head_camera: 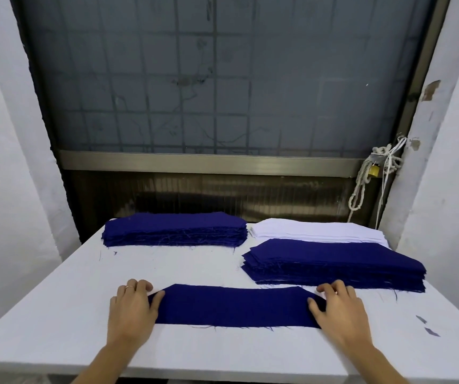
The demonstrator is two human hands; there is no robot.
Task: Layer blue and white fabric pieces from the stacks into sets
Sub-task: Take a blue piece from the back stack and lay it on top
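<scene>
a single blue fabric piece lies flat on the near middle of the white bench, long side running left to right, its far corners cut at a slant and loose threads along its near edge.

the left hand is at the piece's left end. its thumb lies on top of the cloth and its fingers are curled over the tip, pinching that end. the right hand grasps the right end in the same way, thumb on the cloth and curled fingers at the far corner. each hand wears 1 ring on a finger.

3 stacks sit farther back. the far-left blue stack is thick, with frayed edges, and stands well apart from the piece. the right blue stack sits just beyond the right hand, its near edge close to the piece's right end. the white stack lies behind the right blue stack and is partly covered by it, just beside the far-left blue stack.

2 small fabric scraps lie on the bench to the right of the right hand.

behind the bench is a window with a grid of bars. a knotted white rope with a brass padlock hangs at its right frame.
</scene>
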